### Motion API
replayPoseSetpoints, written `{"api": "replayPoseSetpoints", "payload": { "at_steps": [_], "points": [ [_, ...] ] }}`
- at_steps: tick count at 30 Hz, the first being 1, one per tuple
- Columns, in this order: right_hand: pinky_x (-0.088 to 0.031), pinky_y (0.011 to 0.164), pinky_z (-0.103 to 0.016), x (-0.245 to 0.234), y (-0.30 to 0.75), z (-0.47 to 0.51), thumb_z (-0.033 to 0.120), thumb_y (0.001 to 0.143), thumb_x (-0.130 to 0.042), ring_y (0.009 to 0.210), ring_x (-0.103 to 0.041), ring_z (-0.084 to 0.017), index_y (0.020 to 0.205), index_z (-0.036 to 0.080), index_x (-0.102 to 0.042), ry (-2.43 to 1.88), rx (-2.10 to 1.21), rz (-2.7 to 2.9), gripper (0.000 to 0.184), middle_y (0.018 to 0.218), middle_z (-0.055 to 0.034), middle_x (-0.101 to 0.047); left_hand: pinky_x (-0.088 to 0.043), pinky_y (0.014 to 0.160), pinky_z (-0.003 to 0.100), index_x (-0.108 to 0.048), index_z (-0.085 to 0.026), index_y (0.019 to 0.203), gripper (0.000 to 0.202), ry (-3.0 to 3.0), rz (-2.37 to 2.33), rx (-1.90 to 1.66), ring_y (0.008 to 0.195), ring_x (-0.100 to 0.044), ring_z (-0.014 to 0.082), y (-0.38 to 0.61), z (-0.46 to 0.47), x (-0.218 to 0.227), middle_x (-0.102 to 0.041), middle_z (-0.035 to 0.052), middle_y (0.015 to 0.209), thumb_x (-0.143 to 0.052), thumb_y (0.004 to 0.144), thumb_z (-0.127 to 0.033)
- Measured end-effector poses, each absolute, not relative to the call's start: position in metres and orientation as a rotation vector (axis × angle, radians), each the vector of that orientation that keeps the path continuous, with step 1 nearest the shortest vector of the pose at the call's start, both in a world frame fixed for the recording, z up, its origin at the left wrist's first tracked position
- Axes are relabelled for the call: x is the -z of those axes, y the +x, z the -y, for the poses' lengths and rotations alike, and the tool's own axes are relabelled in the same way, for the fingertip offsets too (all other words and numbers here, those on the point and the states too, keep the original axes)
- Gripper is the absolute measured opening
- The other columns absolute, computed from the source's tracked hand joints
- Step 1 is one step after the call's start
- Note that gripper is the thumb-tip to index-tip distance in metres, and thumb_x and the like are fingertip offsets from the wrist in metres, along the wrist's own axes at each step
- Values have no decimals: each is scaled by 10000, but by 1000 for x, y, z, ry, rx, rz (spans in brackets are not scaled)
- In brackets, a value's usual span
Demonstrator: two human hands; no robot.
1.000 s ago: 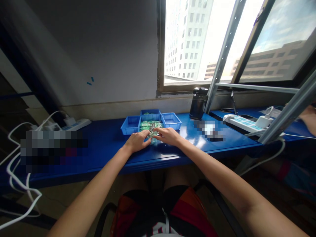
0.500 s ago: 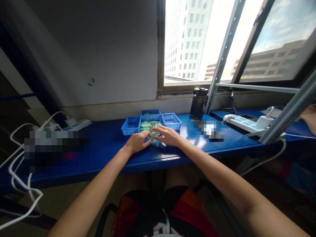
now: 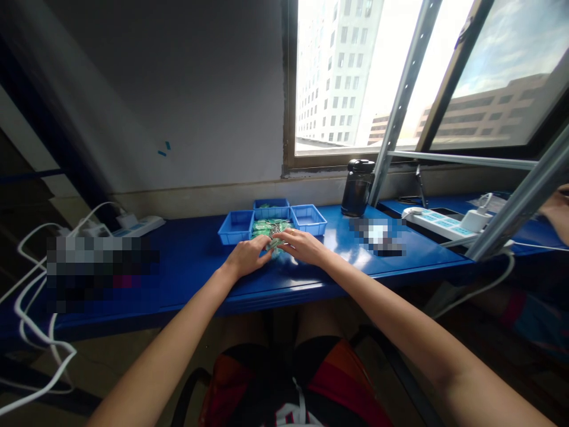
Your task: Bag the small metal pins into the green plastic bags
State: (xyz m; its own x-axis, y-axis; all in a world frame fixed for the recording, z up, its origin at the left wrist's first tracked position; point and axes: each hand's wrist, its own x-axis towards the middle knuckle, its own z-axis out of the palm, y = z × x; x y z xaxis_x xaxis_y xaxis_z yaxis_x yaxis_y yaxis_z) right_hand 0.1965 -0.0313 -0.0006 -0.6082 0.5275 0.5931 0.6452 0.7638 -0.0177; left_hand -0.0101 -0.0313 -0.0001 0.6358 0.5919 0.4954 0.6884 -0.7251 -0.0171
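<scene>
My left hand (image 3: 246, 257) and my right hand (image 3: 303, 245) meet over the blue table (image 3: 191, 261), fingertips pinched together on a small green piece (image 3: 272, 242) between them. Just behind the fingers sits a blue tray (image 3: 271, 225) heaped with several small green parts. An empty-looking blue tray (image 3: 236, 226) stands to its left, another (image 3: 309, 217) to its right, and one more blue tray (image 3: 271, 206) behind. What exactly the fingers grip is too small to make out clearly.
A black jar (image 3: 356, 187) stands by the window right of the trays. White power strips lie at the far left (image 3: 133, 224) and at the right (image 3: 444, 222), with white cables hanging off the left edge. Metal shelf struts (image 3: 511, 207) cross the right side. Another person's hand (image 3: 555, 210) shows at far right.
Both hands have stayed together at the front of the green-filled tray, shifting only slightly; the fingers keep working the small green piece.
</scene>
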Motion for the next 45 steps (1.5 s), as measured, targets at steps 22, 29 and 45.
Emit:
{"api": "replayPoseSetpoints", "payload": {
  "at_steps": [22,29,45],
  "points": [
    [-434,658,-238,0,194,34,300,894,-418,740,-617,-151,1064,145,-519,-971,228,2377,252,833,-76,-663,-486,634,223,-509,-192,1085,254,-2567,975,805,761,-641,148,-11,29,4,-652,42,992,-410,874,-295],
    [-416,633,-224,3,194,31,371,852,-491,707,-587,-137,1059,173,-520,-957,182,2353,287,809,-46,-636,-486,619,230,-513,-185,1054,239,-2590,923,797,781,-649,169,-11,31,4,-666,52,941,-376,897,-301],
    [-442,666,-237,0,194,34,349,880,-448,763,-595,-149,1028,169,-549,-901,257,2374,254,819,-55,-633,-489,732,253,-521,-193,1109,307,-2691,977,747,908,-621,178,-11,29,4,-631,55,1047,-361,905,-356]
  ]
}}
